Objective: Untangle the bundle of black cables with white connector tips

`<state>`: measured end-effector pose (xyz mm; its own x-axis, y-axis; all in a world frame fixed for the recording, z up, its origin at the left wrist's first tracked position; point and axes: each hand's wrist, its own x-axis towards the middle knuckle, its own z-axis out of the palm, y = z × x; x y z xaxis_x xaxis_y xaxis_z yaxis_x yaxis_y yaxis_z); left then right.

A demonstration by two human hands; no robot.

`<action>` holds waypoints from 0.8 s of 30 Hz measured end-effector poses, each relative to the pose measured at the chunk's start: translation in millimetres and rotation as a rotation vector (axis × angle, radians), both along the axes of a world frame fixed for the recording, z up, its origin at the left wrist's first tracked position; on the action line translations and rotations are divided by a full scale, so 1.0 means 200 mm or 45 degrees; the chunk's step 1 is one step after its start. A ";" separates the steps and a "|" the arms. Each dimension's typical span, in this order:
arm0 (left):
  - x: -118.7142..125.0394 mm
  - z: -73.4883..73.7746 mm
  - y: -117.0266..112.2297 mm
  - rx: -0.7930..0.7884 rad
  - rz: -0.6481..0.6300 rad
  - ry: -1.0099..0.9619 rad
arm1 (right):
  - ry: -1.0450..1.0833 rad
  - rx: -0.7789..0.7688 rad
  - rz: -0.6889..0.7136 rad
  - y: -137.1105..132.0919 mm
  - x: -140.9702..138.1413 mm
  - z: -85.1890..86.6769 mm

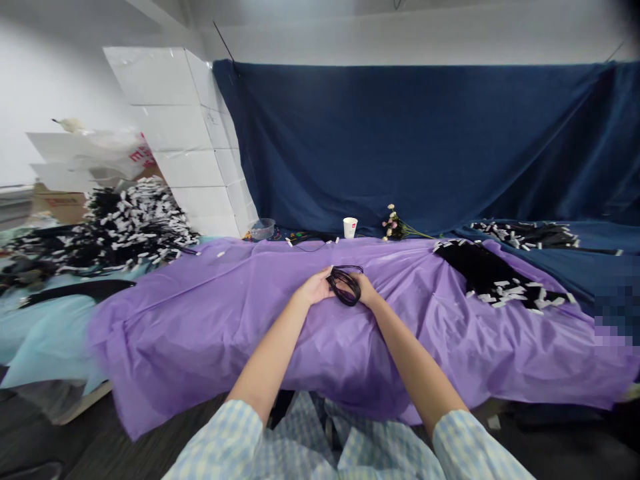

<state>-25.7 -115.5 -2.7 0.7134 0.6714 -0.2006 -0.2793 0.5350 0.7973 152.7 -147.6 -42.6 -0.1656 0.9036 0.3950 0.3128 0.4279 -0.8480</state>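
Observation:
A looped bundle of thin black cord [353, 293] is held up over the purple cloth, between my two hands. My left hand [317, 287] is closed on the bundle's left side, with a small white piece by the fingertips. From the other side, my right hand [367, 289] grips the loops, and its fingers are partly hidden behind them. Beneath both hands the purple cloth [240, 313] covers the table in loose folds. To the right lies a flat stack of black strands with white tags [480, 267].
At left is a large heap of black strands with white tags [135, 220], beside stacked white boxes [175, 167]. A paper cup [350, 227], a clear bowl [263, 229] and flowers [396, 225] stand along the back edge, before a dark blue curtain [400, 140].

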 end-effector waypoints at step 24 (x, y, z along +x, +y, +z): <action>0.01 0.00 -0.03 0.149 -0.040 0.023 | 0.044 0.055 0.127 0.03 0.02 0.00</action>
